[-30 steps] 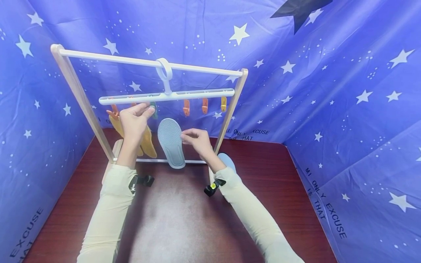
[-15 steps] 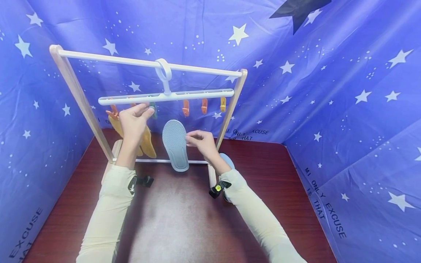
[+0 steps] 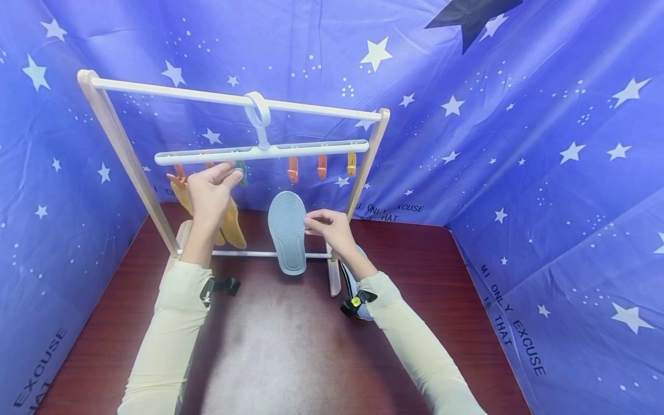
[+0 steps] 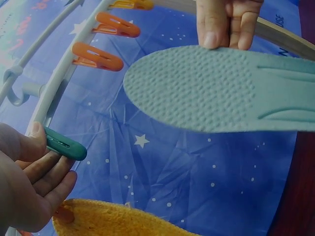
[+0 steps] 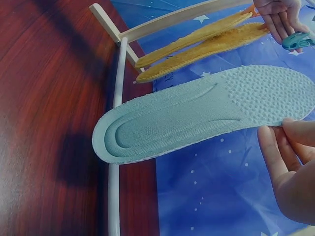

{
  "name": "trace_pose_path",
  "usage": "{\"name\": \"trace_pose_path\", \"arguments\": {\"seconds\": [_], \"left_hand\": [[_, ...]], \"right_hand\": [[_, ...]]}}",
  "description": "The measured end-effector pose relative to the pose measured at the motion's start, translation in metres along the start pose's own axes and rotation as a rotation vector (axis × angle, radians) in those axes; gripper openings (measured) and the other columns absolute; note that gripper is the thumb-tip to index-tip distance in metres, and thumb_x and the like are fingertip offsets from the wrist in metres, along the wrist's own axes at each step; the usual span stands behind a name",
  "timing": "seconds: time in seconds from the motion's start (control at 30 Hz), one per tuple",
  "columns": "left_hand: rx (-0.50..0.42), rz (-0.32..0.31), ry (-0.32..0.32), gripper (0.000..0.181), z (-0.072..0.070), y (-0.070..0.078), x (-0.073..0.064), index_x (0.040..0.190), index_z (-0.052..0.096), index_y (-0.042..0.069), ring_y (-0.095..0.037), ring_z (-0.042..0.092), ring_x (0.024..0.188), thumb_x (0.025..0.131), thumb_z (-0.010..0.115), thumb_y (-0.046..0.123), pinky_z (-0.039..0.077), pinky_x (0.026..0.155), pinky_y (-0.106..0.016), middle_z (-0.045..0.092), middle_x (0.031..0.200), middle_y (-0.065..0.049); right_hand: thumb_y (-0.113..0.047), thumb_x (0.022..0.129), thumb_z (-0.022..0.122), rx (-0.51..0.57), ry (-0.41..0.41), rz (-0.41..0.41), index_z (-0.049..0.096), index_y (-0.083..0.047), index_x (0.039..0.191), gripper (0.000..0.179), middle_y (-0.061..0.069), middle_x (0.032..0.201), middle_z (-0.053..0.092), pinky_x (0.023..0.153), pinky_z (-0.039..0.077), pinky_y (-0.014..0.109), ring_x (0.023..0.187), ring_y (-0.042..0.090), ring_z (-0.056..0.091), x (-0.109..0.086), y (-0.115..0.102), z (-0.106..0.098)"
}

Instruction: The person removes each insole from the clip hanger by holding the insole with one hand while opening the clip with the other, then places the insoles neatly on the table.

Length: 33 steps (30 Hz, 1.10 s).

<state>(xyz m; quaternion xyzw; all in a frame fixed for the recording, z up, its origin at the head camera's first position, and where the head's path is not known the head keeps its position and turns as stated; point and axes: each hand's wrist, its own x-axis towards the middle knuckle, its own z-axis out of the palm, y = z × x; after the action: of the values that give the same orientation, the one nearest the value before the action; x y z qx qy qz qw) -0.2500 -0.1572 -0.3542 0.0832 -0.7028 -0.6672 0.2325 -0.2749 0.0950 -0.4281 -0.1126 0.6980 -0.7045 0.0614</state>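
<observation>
A pale grey-green insole hangs upright in the air below the white hanger. My right hand pinches it by its right edge, thumb and fingertips close to the broad, textured end. In the left wrist view my left hand pinches a green clip on the hanger between thumb and fingers. Nothing is in that clip. Fuzzy mustard-yellow insoles hang from orange clips beside the left hand, partly hidden behind it in the head view.
A wooden rack with a white top bar carries the hanger. Two orange clips and a yellow clip hang at its right half. A light-blue, dark-edged object lies on the table, partly behind my right wrist.
My right hand has moved to the right and slightly down with the insole, away from the green clip. The left hand keeps its place at the clip.
</observation>
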Motion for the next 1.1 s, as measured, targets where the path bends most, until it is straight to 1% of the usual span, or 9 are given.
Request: {"name": "trace_pose_path", "arguments": {"seconds": [0.03,0.1,0.2,0.37,0.53,0.6,0.77,0.87,1.1], "left_hand": [[0.001,0.001,-0.001,0.034,0.0,0.0,0.0,0.124,0.07,-0.005,-0.02,0.073,0.111,0.092,0.075,0.007,0.055,0.101,-0.025,0.07,0.123,-0.022],[0.007,0.004,-0.002,0.034,0.0,0.001,-0.001,0.123,0.07,-0.005,-0.022,0.072,0.113,0.092,0.075,0.007,0.055,0.102,-0.025,0.07,0.123,-0.022],[0.012,0.004,-0.007,0.034,-0.001,0.001,-0.001,0.124,0.07,-0.005,-0.024,0.072,0.114,0.092,0.075,0.007,0.055,0.103,-0.026,0.07,0.122,-0.022],[0.014,0.005,-0.014,0.034,-0.001,0.001,-0.001,0.124,0.069,-0.005,-0.026,0.071,0.116,0.092,0.075,0.007,0.054,0.104,-0.027,0.07,0.122,-0.022],[0.009,0.002,-0.013,0.035,-0.001,0.001,-0.001,0.125,0.069,-0.005,-0.026,0.071,0.116,0.092,0.074,0.007,0.054,0.104,-0.027,0.069,0.123,-0.023],[0.008,0.001,-0.012,0.035,-0.001,0.001,-0.001,0.125,0.069,-0.005,-0.025,0.071,0.115,0.092,0.074,0.006,0.054,0.104,-0.027,0.069,0.123,-0.023],[0.007,0.002,-0.013,0.035,-0.001,0.001,-0.002,0.125,0.069,-0.005,-0.021,0.073,0.112,0.092,0.074,0.006,0.054,0.103,-0.026,0.069,0.123,-0.022],[0.011,0.005,-0.013,0.035,-0.001,0.002,-0.002,0.124,0.069,-0.005,-0.02,0.073,0.112,0.092,0.074,0.007,0.054,0.103,-0.025,0.069,0.123,-0.022],[0.025,0.002,-0.012,0.035,-0.002,0.002,-0.003,0.125,0.069,-0.003,-0.022,0.07,0.116,0.092,0.075,0.009,0.053,0.105,-0.026,0.069,0.125,-0.02]], "right_hand": [[0.009,0.092,0.067,0.005,0.003,0.009,0.065,0.022,0.11,0.022,0.004,0.083,0.072,0.093,0.058,0.055,0.072,0.011,0.072,-0.001,0.0,-0.001],[0.009,0.092,0.066,0.008,0.009,0.019,0.064,0.022,0.11,0.022,0.004,0.083,0.072,0.093,0.058,0.055,0.072,0.012,0.072,-0.002,-0.001,-0.005],[0.01,0.092,0.065,0.005,0.016,0.031,0.063,0.024,0.111,0.023,0.002,0.08,0.072,0.09,0.061,0.049,0.073,0.013,0.072,-0.004,0.0,-0.011],[0.011,0.093,0.064,-0.002,0.023,0.033,0.062,0.024,0.111,0.022,-0.001,0.077,0.07,0.086,0.062,0.045,0.071,0.012,0.072,-0.006,0.002,-0.021],[0.011,0.094,0.063,-0.013,0.029,0.031,0.061,0.024,0.111,0.022,-0.003,0.077,0.069,0.079,0.065,0.034,0.069,0.009,0.071,-0.009,0.004,-0.031],[0.011,0.093,0.063,-0.013,0.034,0.033,0.061,0.024,0.11,0.021,-0.003,0.076,0.069,0.078,0.065,0.032,0.068,0.008,0.071,-0.01,0.003,-0.035],[0.012,0.093,0.063,-0.022,0.049,0.042,0.061,0.023,0.108,0.019,-0.003,0.075,0.068,0.082,0.064,0.039,0.068,0.009,0.071,-0.013,0.002,-0.044],[0.012,0.093,0.063,-0.03,0.051,0.045,0.061,0.023,0.107,0.018,-0.003,0.075,0.068,0.082,0.064,0.039,0.069,0.01,0.071,-0.015,0.002,-0.051],[0.012,0.094,0.062,-0.036,0.064,0.064,0.061,0.023,0.107,0.017,-0.002,0.073,0.068,0.075,0.065,0.028,0.068,0.009,0.071,-0.023,-0.001,-0.068]]}}
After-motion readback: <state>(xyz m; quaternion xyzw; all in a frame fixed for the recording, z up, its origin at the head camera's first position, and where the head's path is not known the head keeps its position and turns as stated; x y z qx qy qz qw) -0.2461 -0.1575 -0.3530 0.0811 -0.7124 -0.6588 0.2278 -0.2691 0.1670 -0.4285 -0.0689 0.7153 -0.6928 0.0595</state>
